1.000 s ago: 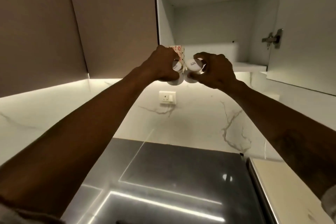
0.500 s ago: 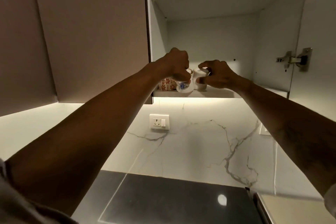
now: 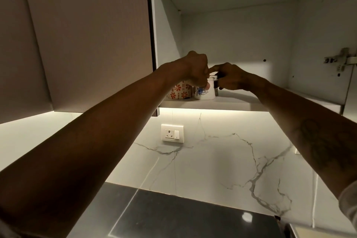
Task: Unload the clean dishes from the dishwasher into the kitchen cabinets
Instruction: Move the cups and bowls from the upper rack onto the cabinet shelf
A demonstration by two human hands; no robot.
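At the centre of the frame we see a smooth white cup with a blue motif standing on the flat pale cabinet shelf, just right of a round cup with red flower print. Our left hand curls its grip closed over the white cup's top, and our right hand rests at its right side, fingers bent; we cannot tell what its grip holds. Below lie veined glossy marble wall and a dark polished bench.

The lower shelf lies bare to the right of the white cup; the patterned cup fills its left end beside the cabinet wall; above both cups the compartment stands open.
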